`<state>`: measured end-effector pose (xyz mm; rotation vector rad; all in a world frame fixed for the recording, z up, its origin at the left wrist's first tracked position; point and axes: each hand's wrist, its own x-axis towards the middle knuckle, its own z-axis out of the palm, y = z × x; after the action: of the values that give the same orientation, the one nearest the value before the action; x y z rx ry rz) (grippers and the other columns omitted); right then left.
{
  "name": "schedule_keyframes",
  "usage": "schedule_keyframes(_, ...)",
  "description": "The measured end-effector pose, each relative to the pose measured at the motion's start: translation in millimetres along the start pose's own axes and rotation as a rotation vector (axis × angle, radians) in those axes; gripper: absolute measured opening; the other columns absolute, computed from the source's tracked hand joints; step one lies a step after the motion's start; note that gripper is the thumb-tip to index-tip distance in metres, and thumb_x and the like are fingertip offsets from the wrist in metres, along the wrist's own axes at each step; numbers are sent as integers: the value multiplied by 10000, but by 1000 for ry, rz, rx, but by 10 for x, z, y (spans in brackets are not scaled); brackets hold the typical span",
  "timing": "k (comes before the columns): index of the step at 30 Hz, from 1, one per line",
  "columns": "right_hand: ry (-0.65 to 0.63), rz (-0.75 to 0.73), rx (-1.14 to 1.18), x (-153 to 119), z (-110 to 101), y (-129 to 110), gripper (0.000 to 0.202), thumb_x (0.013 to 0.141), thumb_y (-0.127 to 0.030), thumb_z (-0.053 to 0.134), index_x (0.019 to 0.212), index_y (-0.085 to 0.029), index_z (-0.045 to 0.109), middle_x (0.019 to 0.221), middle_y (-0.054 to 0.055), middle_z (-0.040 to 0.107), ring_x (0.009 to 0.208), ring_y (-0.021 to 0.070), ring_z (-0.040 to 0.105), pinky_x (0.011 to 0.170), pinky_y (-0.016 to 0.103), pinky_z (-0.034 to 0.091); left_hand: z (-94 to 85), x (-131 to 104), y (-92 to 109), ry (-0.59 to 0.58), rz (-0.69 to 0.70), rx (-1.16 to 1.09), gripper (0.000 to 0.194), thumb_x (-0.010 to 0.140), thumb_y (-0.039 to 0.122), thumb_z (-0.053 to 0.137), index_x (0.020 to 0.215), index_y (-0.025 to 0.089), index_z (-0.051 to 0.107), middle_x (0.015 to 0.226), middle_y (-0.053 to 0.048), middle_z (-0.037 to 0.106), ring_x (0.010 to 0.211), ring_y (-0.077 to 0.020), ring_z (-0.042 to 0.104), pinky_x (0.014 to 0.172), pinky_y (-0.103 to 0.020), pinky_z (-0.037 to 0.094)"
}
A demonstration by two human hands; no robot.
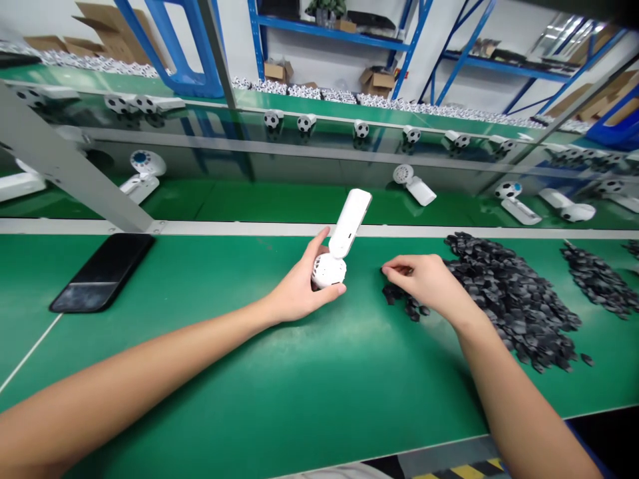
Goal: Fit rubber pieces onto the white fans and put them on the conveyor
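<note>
My left hand (299,283) grips a white handheld fan (329,269) by its round, slotted head. The fan's flat handle (351,223) points up and away, tilted to the right, above the green table. To the right, my right hand (422,279) is closed in a pinch just over the table. A small black plastic piece (383,270) shows at its fingertips, mostly hidden by them. Below those fingers lies a loose cluster of black pieces (412,309). A large heap of the same black pieces (514,299) spreads out beyond the right wrist.
A black smartphone (102,273) lies at the left. Behind a white rail (259,228), a green conveyor belt (284,199) carries several white fans (417,186). A grey metal post (74,153) slants down at the left. Another black heap (599,279) lies far right.
</note>
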<state>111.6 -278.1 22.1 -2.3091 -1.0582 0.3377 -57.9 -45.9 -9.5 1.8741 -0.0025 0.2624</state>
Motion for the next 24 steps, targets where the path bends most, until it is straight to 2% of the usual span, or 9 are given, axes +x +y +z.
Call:
schedule_keyframes(2, -24, 106, 295, -17, 8, -45, 254, 921, -451, 724, 953, -208, 792, 922, 78, 820, 874, 272, 773, 801, 383, 608, -2, 13, -9, 20, -10, 29, 709, 872, 329, 753, 1470, 206, 390, 1340, -142, 576, 1126, -274, 608, 972, -435, 498)
schedule_keyframes(3, -56, 147, 439, -29, 21, -82, 293, 899, -481, 757, 971, -198, 780, 934, 90, 824, 897, 277, 781, 812, 381, 622, -3, 17, -13, 22, -13, 42, 631, 873, 338, 750, 1402, 187, 442, 1320, -141, 585, 1140, -281, 603, 976, -435, 493)
schedule_keyframes(5, -122, 189, 641, -57, 72, -179, 350, 858, -509, 810, 977, -185, 752, 942, 108, 827, 909, 276, 790, 818, 374, 637, -3, 20, -17, 6, -7, 57, 574, 883, 371, 743, 1350, 183, 466, 1276, -126, 602, 1109, -271, 610, 950, -419, 497)
schedule_keyframes(8, -197, 180, 780, -98, 199, -338, 340, 854, -495, 831, 947, -186, 722, 915, 97, 827, 844, 237, 794, 779, 339, 641, 4, 17, -7, -44, 18, 58, 575, 888, 404, 743, 1350, 206, 463, 1228, -95, 627, 1032, -245, 621, 888, -386, 506)
schedule_keyframes(12, -250, 119, 857, -126, 340, -467, 303, 908, -477, 788, 907, -186, 702, 905, 68, 815, 825, 197, 784, 745, 294, 632, 11, 8, 16, -73, 61, 49, 555, 872, 342, 751, 1328, 200, 469, 1234, -101, 641, 1059, -255, 628, 874, -370, 508)
schedule_keyframes(18, -291, 142, 837, -136, 374, -466, 291, 906, -448, 794, 992, -175, 744, 906, 68, 807, 830, 191, 779, 763, 294, 640, 23, 2, 12, -138, 135, 92, 535, 877, 297, 733, 1346, 210, 492, 1284, -119, 598, 1136, -273, 611, 900, -377, 517)
schedule_keyframes(24, -196, 237, 754, -140, 448, -489, 363, 801, -493, 869, 912, -158, 786, 809, 89, 802, 757, 234, 781, 732, 351, 659, 40, -7, -5, -148, 161, 181, 520, 885, 243, 693, 1363, 234, 490, 1296, -110, 562, 1169, -273, 583, 972, -407, 506)
